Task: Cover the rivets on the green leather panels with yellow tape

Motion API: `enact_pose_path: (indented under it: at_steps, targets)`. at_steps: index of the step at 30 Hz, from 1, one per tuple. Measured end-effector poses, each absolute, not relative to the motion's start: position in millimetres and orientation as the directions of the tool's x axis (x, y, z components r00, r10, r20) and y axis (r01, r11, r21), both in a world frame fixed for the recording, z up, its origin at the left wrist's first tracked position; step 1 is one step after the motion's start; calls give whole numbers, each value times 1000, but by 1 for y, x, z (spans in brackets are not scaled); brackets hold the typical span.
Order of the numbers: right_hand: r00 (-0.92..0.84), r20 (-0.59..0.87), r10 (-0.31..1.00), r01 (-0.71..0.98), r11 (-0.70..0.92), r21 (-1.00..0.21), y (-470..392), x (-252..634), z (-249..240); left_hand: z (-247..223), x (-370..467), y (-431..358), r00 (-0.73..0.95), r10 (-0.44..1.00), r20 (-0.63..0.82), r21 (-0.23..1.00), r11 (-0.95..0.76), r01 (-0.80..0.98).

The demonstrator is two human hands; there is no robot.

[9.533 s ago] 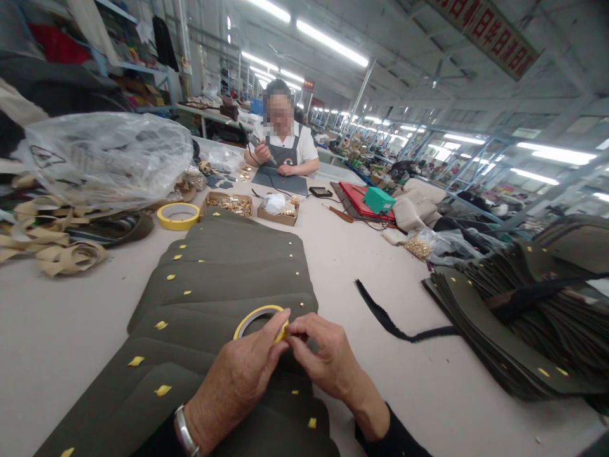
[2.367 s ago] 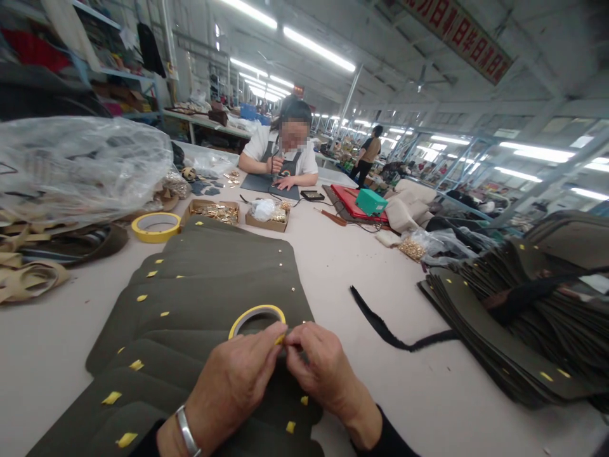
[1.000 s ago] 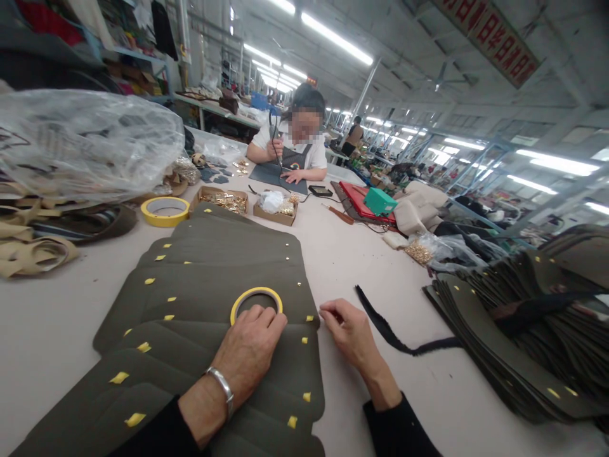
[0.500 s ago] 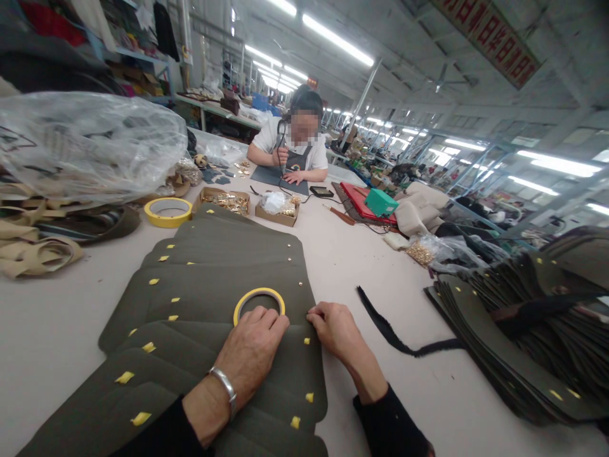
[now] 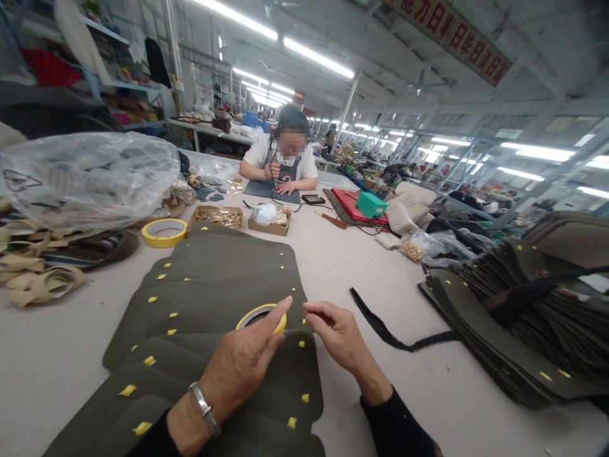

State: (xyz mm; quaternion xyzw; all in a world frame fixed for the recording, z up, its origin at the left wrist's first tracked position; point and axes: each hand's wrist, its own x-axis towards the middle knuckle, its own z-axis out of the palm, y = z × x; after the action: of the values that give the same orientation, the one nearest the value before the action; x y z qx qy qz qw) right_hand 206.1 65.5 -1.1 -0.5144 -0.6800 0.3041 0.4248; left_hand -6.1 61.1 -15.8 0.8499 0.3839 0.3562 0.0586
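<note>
Left hand (image 5: 242,365) pinches a yellow tape roll (image 5: 261,316), thumb and forefinger clamped on its rim, over the near overlapped olive fabric panels (image 5: 209,298). Right hand (image 5: 335,333) just beside the roll, fingertips drawn together; what they hold cannot be told. Black strap (image 5: 387,330) mid-worktop. Second tape roll (image 5: 164,232) toward the far left; a co-worker (image 5: 280,166) sits at the far edge.

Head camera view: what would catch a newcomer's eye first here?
Probably the fan of dark olive panels dotted with yellow tape bits, spread across the table middle. Over them the left hand holds a yellow tape roll, with the right hand just beside it. A big stack of panels sits at right, and a person works opposite.
</note>
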Motion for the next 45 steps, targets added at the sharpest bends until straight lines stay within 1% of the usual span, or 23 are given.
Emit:
enact_pose_path:
  at_steps: [3, 6, 11, 16, 18, 21, 24, 27, 29, 30, 31, 33, 35, 36, 37, 39, 40, 43, 45]
  targets:
    - [-280, 403, 871, 481, 491, -726, 59, 192, 16, -11, -4, 60, 427, 710, 559, 396, -682, 615]
    - [-382, 455, 805, 506, 594, -626, 58, 185, 21, -11, -3, 60, 414, 716, 562, 386, -670, 634]
    - [-403, 489, 774, 476, 634, -610, 62, 186, 16, -15, -1, 65, 404, 718, 567, 350, -654, 670]
    - [-406, 490, 771, 494, 637, -592, 67, 185, 14, -13, -1, 71, 425, 693, 582, 300, -669, 680]
    - [-420, 507, 753, 501, 658, -562, 69, 184, 14, -13, 0, 73, 434, 678, 593, 277, -678, 681]
    - [-435, 550, 713, 529, 697, -484, 74, 183, 12, -10, 1, 76, 449, 653, 610, 262, -701, 663]
    - [-413, 623, 665, 561, 724, -401, 80, 183, 7, -6, 1, 79, 455, 665, 593, 328, -715, 617]
    - [-373, 671, 641, 584, 724, -367, 83, 181, 1, -3, 1, 83, 442, 730, 521, 430, -672, 603]
    - [-338, 661, 670, 603, 693, -394, 84, 177, -2, -4, 1, 86, 434, 766, 475, 444, -634, 633]
    - [-307, 638, 706, 613, 660, -434, 84, 174, -3, -6, 1, 87, 432, 774, 462, 433, -622, 653]
    - [-264, 598, 757, 616, 609, -499, 84, 171, -4, -8, 2, 88, 428, 777, 462, 413, -616, 671]
    - [-140, 458, 878, 574, 449, -685, 87, 167, -6, -13, 3, 89, 418, 758, 501, 374, -625, 685]
    - [2, 265, 964, 451, 235, -861, 94, 168, -11, -18, 4, 89, 397, 718, 572, 359, -654, 665]
    - [63, 165, 984, 374, 130, -918, 99, 170, -13, -20, 5, 89, 387, 698, 603, 358, -670, 650]
    - [104, 72, 992, 306, 37, -951, 105, 175, -16, -22, 5, 89, 382, 685, 620, 354, -679, 643]
    - [121, -58, 991, 232, -85, -969, 119, 186, -21, -25, 7, 90, 403, 704, 585, 324, -658, 680]
    - [102, -92, 991, 220, -112, -969, 125, 192, -24, -27, 7, 91, 426, 734, 529, 297, -630, 718]
    - [21, -111, 994, 233, -112, -966, 139, 203, -30, -29, 10, 93, 480, 823, 304, 211, -550, 808]
    - [-3, -100, 995, 264, -96, -960, 143, 204, -33, -29, 12, 93, 492, 848, 198, 197, -527, 827]
